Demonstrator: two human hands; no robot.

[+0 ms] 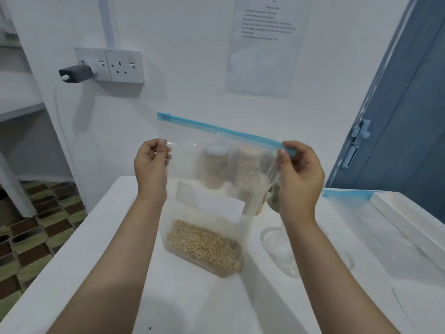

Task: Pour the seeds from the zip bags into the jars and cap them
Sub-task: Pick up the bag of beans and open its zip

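Observation:
A clear zip bag (192,165) with a blue zip strip hangs upright above the white table (96,261). Tan seeds (204,247) fill its bottom, and a white label sits on its front. My left hand (151,162) pinches the bag's left edge below the zip. My right hand (298,172) pinches the right end of the blue zip strip. Behind the bag, blurred through the plastic, stand two filled jars (214,165), one with a white cap. An empty clear jar (277,247) stands on the table under my right forearm.
An empty zip bag (385,237) with a blue strip lies flat on the right of the table beside a long white box (409,218). A wall with sockets and a plugged charger (74,73) is behind. The table's left edge drops to a patterned floor.

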